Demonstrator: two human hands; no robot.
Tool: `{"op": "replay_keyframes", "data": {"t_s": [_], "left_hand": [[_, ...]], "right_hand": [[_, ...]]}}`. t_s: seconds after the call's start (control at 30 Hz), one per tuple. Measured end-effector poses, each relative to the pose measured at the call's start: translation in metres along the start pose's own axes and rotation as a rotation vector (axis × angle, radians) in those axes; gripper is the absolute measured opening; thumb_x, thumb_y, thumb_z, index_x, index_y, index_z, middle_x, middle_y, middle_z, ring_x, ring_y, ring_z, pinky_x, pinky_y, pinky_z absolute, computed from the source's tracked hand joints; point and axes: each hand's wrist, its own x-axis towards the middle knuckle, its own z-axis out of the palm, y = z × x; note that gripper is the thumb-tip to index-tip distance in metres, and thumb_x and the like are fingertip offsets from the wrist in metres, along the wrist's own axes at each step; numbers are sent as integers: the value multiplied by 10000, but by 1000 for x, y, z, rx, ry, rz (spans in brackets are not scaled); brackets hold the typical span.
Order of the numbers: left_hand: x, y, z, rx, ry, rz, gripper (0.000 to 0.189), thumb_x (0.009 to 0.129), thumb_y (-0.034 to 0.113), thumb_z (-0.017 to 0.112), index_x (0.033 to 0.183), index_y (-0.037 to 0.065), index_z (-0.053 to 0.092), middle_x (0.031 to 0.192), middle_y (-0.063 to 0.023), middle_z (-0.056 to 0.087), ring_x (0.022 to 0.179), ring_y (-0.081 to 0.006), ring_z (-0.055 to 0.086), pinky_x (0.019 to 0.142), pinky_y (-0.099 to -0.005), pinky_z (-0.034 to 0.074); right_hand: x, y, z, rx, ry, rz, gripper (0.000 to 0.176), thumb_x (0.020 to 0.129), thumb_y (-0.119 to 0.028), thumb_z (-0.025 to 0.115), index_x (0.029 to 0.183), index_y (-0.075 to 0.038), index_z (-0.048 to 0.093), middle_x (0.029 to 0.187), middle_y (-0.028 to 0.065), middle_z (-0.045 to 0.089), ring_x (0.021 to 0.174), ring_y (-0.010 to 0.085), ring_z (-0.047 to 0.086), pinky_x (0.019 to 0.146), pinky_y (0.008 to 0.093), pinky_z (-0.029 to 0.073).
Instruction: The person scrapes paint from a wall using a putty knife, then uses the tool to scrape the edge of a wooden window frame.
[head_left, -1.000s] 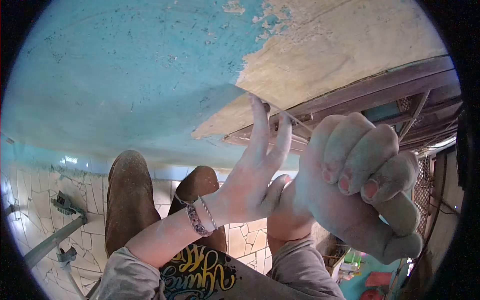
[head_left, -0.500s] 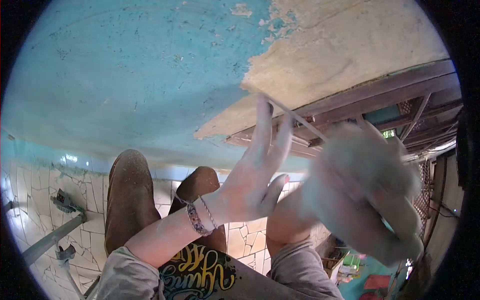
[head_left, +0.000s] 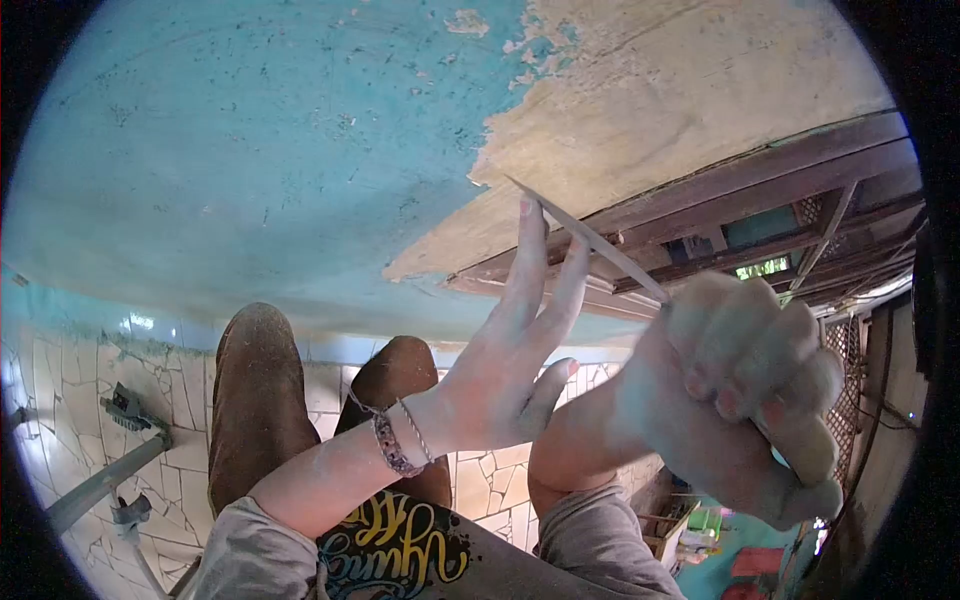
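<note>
My right hand (head_left: 740, 390) is closed in a fist around the handle of a knife (head_left: 600, 243), whose long thin blade points up and left. The handle is mostly hidden in my fingers. The blade's tip lies by the ragged border where blue paint (head_left: 300, 130) meets a bare beige patch (head_left: 640, 110) on the wall. My left hand (head_left: 500, 370) is open, two fingers stretched out with their tips against the blade and the thumb apart. Whitish dust covers both hands.
A brown wooden window frame (head_left: 740, 200) borders the beige patch on the right. My knees (head_left: 258, 380) are close to the wall. On the cracked-tile floor (head_left: 490, 480), a grey metal pole (head_left: 105, 480) with clamps stands at the lower left.
My right hand was smeared by motion before and now shows clearly, with the blade shifted slightly. The left hand stays at the blade, almost unmoved.
</note>
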Motion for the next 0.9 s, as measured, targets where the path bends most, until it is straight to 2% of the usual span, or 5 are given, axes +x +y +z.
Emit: {"op": "replay_keyframes", "data": {"t_s": [0.33, 0.53, 0.63, 0.77, 0.9], "left_hand": [[0, -1, 5, -6, 17, -34, 806, 873, 91, 554, 1509, -74, 87, 1490, -431, -154, 1412, -572, -10, 1148, -505, 208], [1, -6, 3, 31, -9, 29, 764, 933, 207, 497, 1508, -80, 85, 1491, -422, -176, 1411, -575, -6, 1149, -509, 204], [-3, -4, 3, 74, -63, -91, 754, 953, 261, 468, 1508, -79, 87, 1494, -414, -183, 1413, -573, 0, 1151, -509, 201], [-2, -9, 2, 53, 1, -14, 756, 946, 251, 477, 1498, -95, 93, 1494, -413, -182, 1414, -572, -11, 1155, -513, 189], [-3, -5, 1, 90, -58, -69, 757, 943, 242, 477, 1491, -109, 90, 1490, -415, -190, 1415, -572, -9, 1157, -513, 184]], "right_hand": [[-3, 15, -4, -37, 2, 38, 534, 859, -638, 533, 855, -108, 595, 723, 17, 481, 609, 118, 430, 533, 263, 323], [-4, 1, -2, 15, -26, -33, 562, 853, -657, 550, 869, -96, 578, 754, 33, 489, 619, 117, 426, 543, 266, 324], [-6, 10, -2, -32, -60, -2, 566, 852, -654, 550, 889, -89, 580, 762, 37, 493, 621, 124, 429, 546, 266, 325], [0, 16, -1, -40, -98, 28, 560, 846, -632, 558, 915, -77, 595, 763, 36, 490, 633, 135, 433, 550, 272, 331], [3, 12, 5, -60, -65, 70, 541, 845, -605, 557, 914, -71, 609, 762, 31, 485, 649, 137, 433, 553, 278, 339]]}}
